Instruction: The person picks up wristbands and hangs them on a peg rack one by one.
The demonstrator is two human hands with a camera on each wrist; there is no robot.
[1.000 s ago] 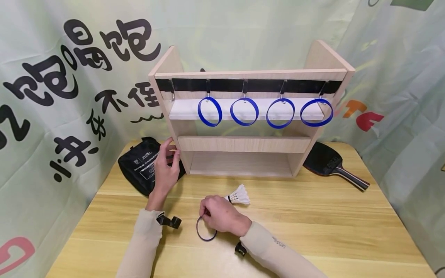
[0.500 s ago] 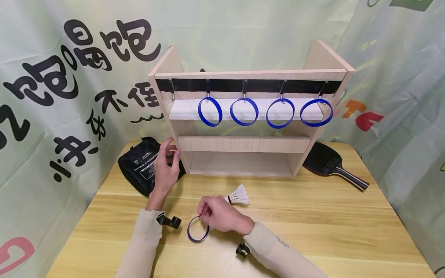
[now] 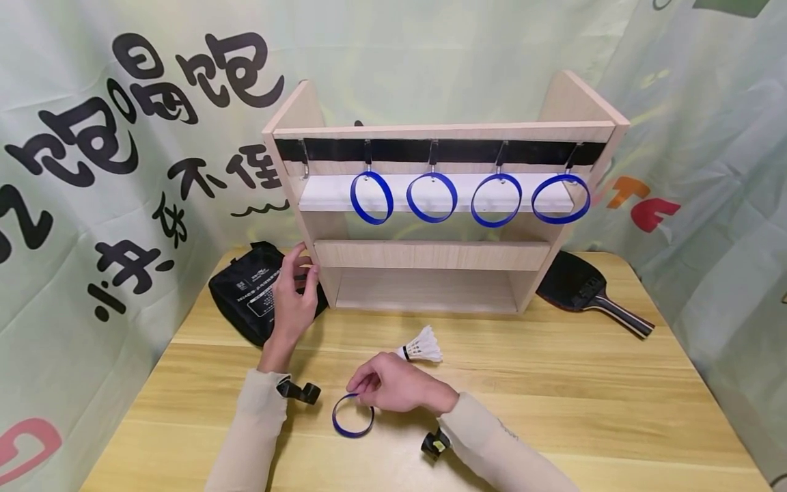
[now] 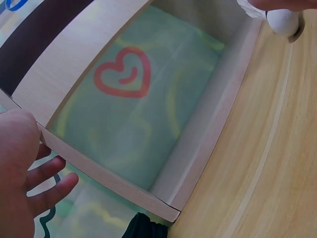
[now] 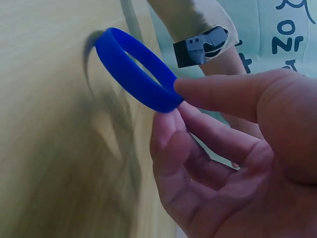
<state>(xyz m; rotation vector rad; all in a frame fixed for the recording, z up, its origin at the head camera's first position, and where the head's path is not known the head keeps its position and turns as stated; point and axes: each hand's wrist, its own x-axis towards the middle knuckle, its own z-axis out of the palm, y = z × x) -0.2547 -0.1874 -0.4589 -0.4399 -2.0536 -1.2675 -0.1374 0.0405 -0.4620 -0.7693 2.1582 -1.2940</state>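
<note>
My right hand (image 3: 396, 386) pinches a blue silicone wristband (image 5: 126, 74) between thumb and fingertips, low over the table in front of the shelf. The ring tilts away from the fingers, and its shadow shows beside it in the right wrist view. My left hand (image 3: 294, 301) rests at the left side board of a small wooden shelf (image 3: 430, 254), thumb near the front edge, fingers loosely spread. Several more blue wristbands (image 3: 432, 219) hang from hooks on the shelf's black strip (image 3: 402, 150). The leftmost hook (image 3: 305, 167) holds nothing.
A white shuttlecock (image 3: 423, 345) lies on the table (image 3: 584, 410) just behind my right hand. Left of the shelf is a black pouch (image 3: 242, 294), partly covered by my left hand. A black table tennis bat (image 3: 572, 283) lies at the right. Printed cloth hangs behind.
My right hand has shifted slightly left and toward me with the wristband, whose ring now shows rounder beside the fingers. The left hand keeps its place at the shelf.
</note>
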